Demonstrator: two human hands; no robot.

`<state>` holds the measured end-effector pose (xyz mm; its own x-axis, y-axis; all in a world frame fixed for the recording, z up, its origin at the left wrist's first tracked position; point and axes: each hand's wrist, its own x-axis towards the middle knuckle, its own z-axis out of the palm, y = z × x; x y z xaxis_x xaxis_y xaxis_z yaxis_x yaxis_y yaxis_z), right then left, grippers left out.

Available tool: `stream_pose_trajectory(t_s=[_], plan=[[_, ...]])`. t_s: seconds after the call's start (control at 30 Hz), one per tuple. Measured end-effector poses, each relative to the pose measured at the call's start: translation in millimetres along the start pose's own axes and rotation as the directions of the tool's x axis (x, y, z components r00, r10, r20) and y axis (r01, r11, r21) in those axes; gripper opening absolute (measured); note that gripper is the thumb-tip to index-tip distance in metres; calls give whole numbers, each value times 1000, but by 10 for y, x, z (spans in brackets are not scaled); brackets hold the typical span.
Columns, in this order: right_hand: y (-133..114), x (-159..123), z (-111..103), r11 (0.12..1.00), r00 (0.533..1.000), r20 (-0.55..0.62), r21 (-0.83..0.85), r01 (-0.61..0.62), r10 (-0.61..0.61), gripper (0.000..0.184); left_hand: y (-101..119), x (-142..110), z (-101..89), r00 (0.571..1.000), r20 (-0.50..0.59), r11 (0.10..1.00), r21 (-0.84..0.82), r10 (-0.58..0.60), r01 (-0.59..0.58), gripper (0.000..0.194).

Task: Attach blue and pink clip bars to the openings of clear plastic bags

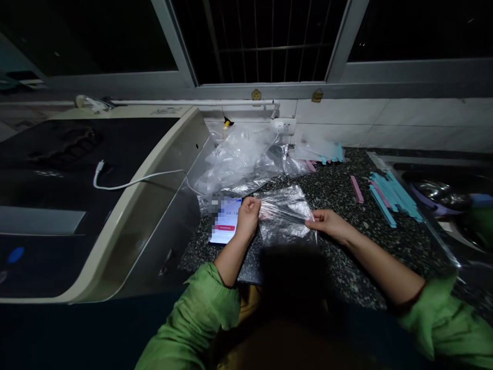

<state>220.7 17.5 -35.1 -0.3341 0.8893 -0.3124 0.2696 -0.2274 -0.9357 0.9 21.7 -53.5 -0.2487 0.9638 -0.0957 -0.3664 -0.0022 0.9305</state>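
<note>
A clear plastic bag [287,216] is stretched between my two hands above the speckled dark counter [339,190]. My left hand [248,213] is closed on the bag's left edge, close beside a phone [224,226] with a lit screen. On the bag's right edge my right hand [327,222] pinches the film between thumb and fingers. Behind the bag lies a heap of clear plastic bags [242,156]. To the right, light-blue strips [396,192] lie in a loose pile, and a single pink strip [357,189] rests to their left.
A washing machine [185,133] stands at the left with a white cable [154,176] across it. A wall socket [284,126] sits behind the bags. More strips in plastic [323,150] lie near the wall. At the right, a sink holds a metal bowl [439,191].
</note>
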Motion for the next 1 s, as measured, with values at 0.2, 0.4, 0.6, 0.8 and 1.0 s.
stream_pose_trajectory(t_s=[0.2,0.4,0.6,0.8,1.0], plan=[[-36,7,-215,988,971,-188,-81,134,-147,44,133,-71,-6,951,245,964,-138,-190,228,33],[-137,15,-336,984,993,-29,-138,113,-118,40,161,-24,-14,842,376,891,-86,-386,447,53],[-119,116,-321,994,997,-32,-87,65,-68,43,7,-35,52,863,376,936,223,-339,271,39],[-23,106,-358,991,995,-69,108,73,-66,50,-2,1,51,963,208,981,125,-169,146,41],[81,124,-318,994,969,-224,-44,100,-108,47,-50,22,2,969,187,985,91,-159,145,41]])
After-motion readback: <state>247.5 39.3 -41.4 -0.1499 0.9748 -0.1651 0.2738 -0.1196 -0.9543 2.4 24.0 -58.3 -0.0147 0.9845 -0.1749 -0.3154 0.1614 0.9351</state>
